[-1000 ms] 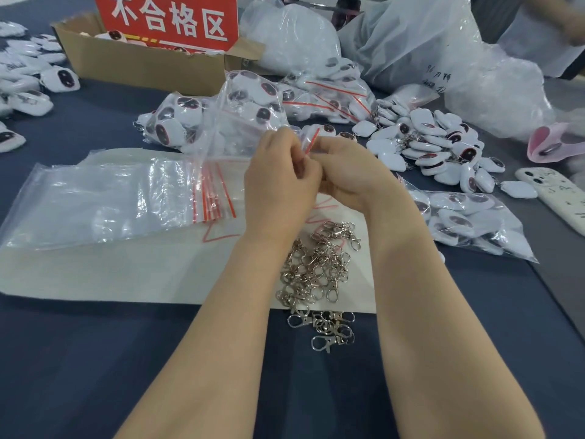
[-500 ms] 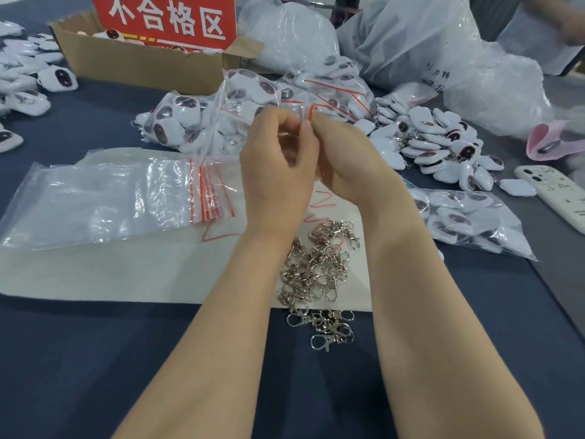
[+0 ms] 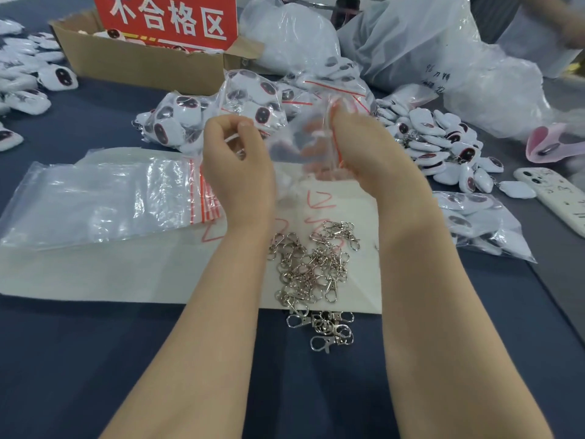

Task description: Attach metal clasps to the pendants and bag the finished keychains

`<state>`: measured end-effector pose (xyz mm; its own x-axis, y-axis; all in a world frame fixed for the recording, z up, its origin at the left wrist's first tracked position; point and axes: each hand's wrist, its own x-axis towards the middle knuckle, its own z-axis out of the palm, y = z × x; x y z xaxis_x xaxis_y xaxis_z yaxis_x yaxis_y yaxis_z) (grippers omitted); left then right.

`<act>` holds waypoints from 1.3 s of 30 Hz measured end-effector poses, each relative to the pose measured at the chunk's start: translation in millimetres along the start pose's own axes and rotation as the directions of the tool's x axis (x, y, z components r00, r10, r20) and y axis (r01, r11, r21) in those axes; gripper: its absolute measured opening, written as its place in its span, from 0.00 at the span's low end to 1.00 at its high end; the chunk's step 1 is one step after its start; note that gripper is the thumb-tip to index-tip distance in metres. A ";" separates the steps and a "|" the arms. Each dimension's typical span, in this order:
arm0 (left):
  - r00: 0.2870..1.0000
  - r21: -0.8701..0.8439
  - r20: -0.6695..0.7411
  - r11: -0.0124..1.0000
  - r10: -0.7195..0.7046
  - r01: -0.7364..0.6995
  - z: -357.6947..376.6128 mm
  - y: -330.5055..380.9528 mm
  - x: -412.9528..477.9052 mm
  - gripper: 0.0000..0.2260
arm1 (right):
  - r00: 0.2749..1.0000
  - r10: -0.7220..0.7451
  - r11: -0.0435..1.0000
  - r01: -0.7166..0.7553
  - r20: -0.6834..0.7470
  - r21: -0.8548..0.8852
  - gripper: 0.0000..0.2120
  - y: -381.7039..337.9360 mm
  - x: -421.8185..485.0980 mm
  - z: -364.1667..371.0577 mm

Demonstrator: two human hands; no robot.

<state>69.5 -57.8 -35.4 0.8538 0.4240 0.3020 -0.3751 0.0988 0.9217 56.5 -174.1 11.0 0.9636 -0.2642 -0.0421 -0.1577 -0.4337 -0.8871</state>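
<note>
Both my hands are raised over a white sheet [image 3: 95, 274]. My right hand [image 3: 376, 160] grips a small clear zip bag [image 3: 304, 147] with a red seal line; the bag is blurred. My left hand [image 3: 237, 163] pinches the bag's left edge, its fingers curled. What is inside the bag is too blurred to tell. A heap of silver metal clasps [image 3: 313, 270] lies below my hands, spilling over the sheet's front edge. Loose white pendants [image 3: 443, 144] with dark oval faces are piled to the right.
A stack of empty zip bags [image 3: 104, 198] lies left on the sheet. Filled bags of pendants [image 3: 253, 99] sit behind my hands, another filled bag [image 3: 474, 223] at right. A cardboard box [image 3: 142, 61] with a red sign, big plastic sacks [image 3: 443, 58], a phone [image 3: 557, 198] and a person's arm [image 3: 569, 26] ring the area.
My hands were pressed together at the bag's top; they have moved apart, and the small bag now hangs spread between them.
</note>
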 end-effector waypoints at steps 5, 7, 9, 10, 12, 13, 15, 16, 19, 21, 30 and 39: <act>0.998 0.035 0.006 0.998 0.055 -0.055 1.6 4.3 -5.2 0.06 | 0.997 -0.017 0.950 0.040 -0.076 0.310 0.22 -18.4 -3.5 -14.4; 0.990 0.074 0.032 0.987 0.137 -0.139 0.3 8.0 -7.7 0.05 | 0.998 -0.019 0.919 0.039 -0.055 0.392 0.23 -19.1 -6.1 -8.7; 0.952 0.135 0.048 0.943 0.301 -0.305 -0.9 16.7 -8.4 0.07 | 0.998 -0.054 0.876 0.052 -0.008 0.479 0.23 -26.5 -8.8 2.3; 0.914 0.166 0.055 0.900 0.401 -0.404 -0.9 22.1 -8.6 0.07 | 0.996 -0.082 0.848 0.057 0.025 0.528 0.24 -30.4 -10.4 8.4; 0.823 0.201 0.076 0.800 0.563 -0.566 0.9 31.6 -9.1 0.06 | 0.991 -0.102 0.797 0.029 0.087 0.603 0.22 -32.8 -15.5 24.0; 0.794 0.197 0.090 0.771 0.601 -0.605 2.0 33.9 -9.5 0.07 | 0.988 -0.104 0.799 0.012 0.118 0.601 0.19 -30.9 -17.7 30.9; 0.804 0.185 0.148 0.782 0.576 -0.595 3.8 32.0 -11.7 0.08 | 0.972 -0.066 0.837 -0.069 0.225 0.543 0.12 -19.7 -18.6 41.6; 0.831 0.203 0.200 0.808 0.519 -0.553 4.7 27.3 -12.9 0.09 | 0.965 -0.015 0.873 -0.114 0.260 0.473 0.11 -12.1 -16.5 42.6; 0.898 0.376 0.392 0.856 0.201 -0.355 6.7 -1.5 -15.9 0.11 | 0.983 0.082 0.990 -0.100 0.165 0.104 0.15 10.5 -4.1 30.7; 0.861 0.543 0.507 0.787 -0.029 -0.293 7.2 -23.6 -18.6 0.14 | 0.991 0.137 0.990 -0.136 0.012 -0.022 0.11 27.5 6.1 17.3; 0.770 0.691 0.609 0.604 -0.191 -0.397 9.6 -41.2 -24.4 0.22 | 0.910 0.136 0.802 -0.334 -0.393 -0.495 0.20 92.6 30.0 -11.0; 0.766 0.697 0.606 0.607 -0.214 -0.382 8.9 -38.8 -23.2 0.21 | 0.880 0.184 0.771 -0.405 -0.437 -0.491 0.34 97.5 41.4 -4.4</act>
<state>67.5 -79.5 -76.1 0.9531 -0.2423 0.1812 -0.3021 -0.7297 0.6134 80.0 -231.1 -75.2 0.7246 -0.6891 0.0003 -0.6183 -0.6504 -0.4413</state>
